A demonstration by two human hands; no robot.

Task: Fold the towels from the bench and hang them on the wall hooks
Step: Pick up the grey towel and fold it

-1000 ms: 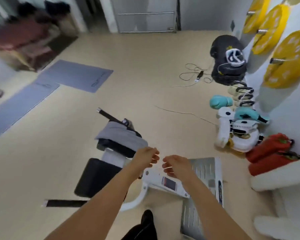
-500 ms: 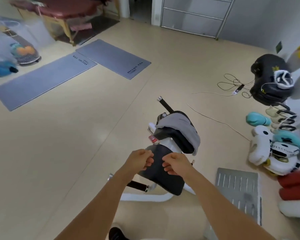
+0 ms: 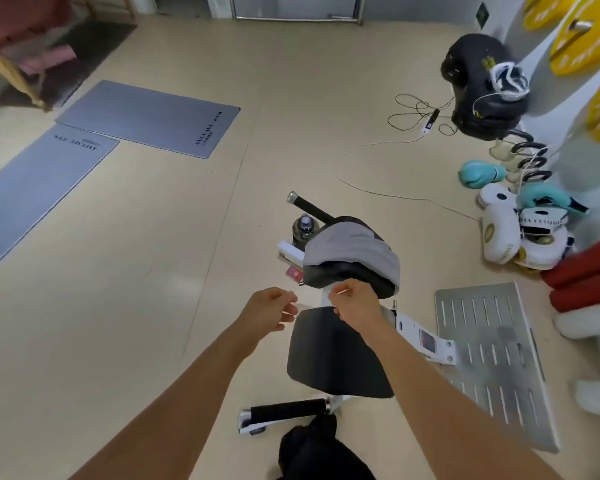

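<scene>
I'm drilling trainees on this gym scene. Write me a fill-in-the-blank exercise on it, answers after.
1. The towel draped over the bench's upper pad is ____ in colour.
2. The left hand and right hand both hold ____.
3. The weight plates on the wall are ____.
4. The floor mats number ____.

Answers: grey; nothing; yellow; two

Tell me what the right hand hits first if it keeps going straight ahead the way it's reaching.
Most likely the black bench pad just beyond the right hand, and the grey towel draped over it right after. From this single overhead view the height gap is unclear, so the loosely curled fingers might meet the towel first.
</scene>
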